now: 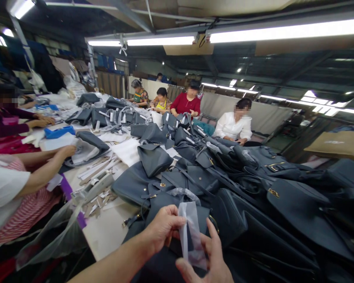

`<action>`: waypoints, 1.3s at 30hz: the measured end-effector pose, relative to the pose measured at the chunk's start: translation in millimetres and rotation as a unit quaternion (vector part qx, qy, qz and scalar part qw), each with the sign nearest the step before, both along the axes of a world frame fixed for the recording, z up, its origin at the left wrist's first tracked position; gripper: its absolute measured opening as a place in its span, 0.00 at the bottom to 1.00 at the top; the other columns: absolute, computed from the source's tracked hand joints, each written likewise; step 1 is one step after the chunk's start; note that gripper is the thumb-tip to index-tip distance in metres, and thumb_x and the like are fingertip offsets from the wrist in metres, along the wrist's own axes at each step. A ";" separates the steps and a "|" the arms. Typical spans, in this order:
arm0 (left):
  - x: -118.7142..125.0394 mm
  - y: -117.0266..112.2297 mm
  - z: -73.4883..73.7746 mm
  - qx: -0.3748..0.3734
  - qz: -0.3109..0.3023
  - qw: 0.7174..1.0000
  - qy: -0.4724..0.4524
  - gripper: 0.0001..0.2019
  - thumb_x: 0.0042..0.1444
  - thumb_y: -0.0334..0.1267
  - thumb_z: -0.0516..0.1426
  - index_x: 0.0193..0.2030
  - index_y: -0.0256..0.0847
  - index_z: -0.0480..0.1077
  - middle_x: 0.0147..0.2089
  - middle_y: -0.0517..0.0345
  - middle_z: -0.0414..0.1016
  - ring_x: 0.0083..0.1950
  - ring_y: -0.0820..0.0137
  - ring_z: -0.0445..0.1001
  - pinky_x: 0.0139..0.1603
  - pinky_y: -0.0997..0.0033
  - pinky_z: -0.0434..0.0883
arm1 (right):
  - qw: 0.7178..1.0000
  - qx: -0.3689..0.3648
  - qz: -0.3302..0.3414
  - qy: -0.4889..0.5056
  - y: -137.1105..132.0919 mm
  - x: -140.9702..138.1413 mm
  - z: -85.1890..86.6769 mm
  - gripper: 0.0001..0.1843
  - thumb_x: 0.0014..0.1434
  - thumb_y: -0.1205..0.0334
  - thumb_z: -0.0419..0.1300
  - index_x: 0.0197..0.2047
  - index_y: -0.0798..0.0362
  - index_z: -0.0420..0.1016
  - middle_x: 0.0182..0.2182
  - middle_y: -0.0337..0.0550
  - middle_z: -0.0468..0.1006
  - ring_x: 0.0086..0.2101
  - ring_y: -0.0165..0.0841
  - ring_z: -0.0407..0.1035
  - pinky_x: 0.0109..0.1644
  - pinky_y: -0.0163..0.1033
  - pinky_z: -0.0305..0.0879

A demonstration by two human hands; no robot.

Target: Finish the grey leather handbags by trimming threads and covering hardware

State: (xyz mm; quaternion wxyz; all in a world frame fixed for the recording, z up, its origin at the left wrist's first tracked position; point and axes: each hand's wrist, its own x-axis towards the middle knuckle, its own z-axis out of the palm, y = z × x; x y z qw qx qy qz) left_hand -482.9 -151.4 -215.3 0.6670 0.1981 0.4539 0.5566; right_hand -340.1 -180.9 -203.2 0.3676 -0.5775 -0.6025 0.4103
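My left hand [162, 228] pinches a strip of translucent plastic film [191, 232], with a folded whitish edge, between thumb and fingers. My right hand [209, 255] is spread around the film's lower end. Its fingers are partly behind the film and its thumb is in front, apart from the index finger. Right beneath both hands lies a dark grey handbag [162, 200], its handle [184, 193] wrapped in clear plastic. Beside it another dark bag [132, 182] touches the pile.
Dark handbags with gold clasps [273, 192] heap across the table to the right. Cardboard scraps [97, 200] and white sheets [125, 151] lie at left. A co-worker's arm [51, 161] handles a bag nearby; several other people work around the table. A brown carton [336, 143] stands far right.
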 end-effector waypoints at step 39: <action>16.0 2.0 1.1 0.000 0.013 0.999 0.047 0.18 0.32 0.43 0.66 0.25 0.38 0.63 0.19 0.67 0.66 0.17 0.81 0.58 0.18 0.79 0.51 | 0.996 0.035 -0.083 -0.012 0.7 8.8 -36.7 0.30 0.47 0.37 0.64 0.44 0.52 0.80 0.27 0.42 0.83 0.26 0.39 0.78 0.27 0.33 0.71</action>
